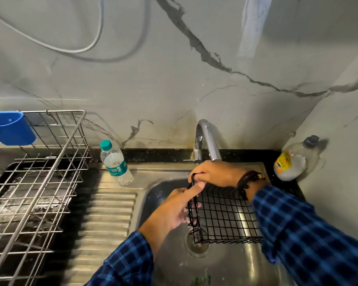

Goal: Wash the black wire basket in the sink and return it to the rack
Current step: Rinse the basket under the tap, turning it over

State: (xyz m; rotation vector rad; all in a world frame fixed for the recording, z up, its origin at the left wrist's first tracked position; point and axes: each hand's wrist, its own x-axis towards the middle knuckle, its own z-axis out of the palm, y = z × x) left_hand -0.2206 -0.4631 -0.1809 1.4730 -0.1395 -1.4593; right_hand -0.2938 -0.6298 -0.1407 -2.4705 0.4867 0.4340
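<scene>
I had the black wire basket (225, 215) down in the sink (232, 263), tipped up on one side so that its mesh floor faced me and its lower edge hung just over the drain (197, 241). My right hand (215, 174) was curled over the far top corner, fingers wrapped round the rim wire right under the tap (205, 139). My left hand (174, 209) was closed on the near end wall, thumb on the outside and fingers hooked through the grid from within, so both hands were gripping wire and neither was spread flat. I could not see any stream falling from the spout, so I judged the rinse had not properly started or was very thin. To do this step well, I thought, I should keep the basket low in the bowl so spray stayed inside it, turn it slowly under the spout so each wall and the floor passed through the water, and rub along the wires with my left fingers, minding the crossings where grime collects. The wet wire would be slippery, so one hand ought to hold firm while the other scrubbed. My sleeve (298, 234) lay close over the basket and could easily get soaked. The rack (39, 182) stood well apart on my left, beyond the ribbed draining board (105, 213) and the water bottle (115, 162), waiting for the basket once it had dripped.
</scene>
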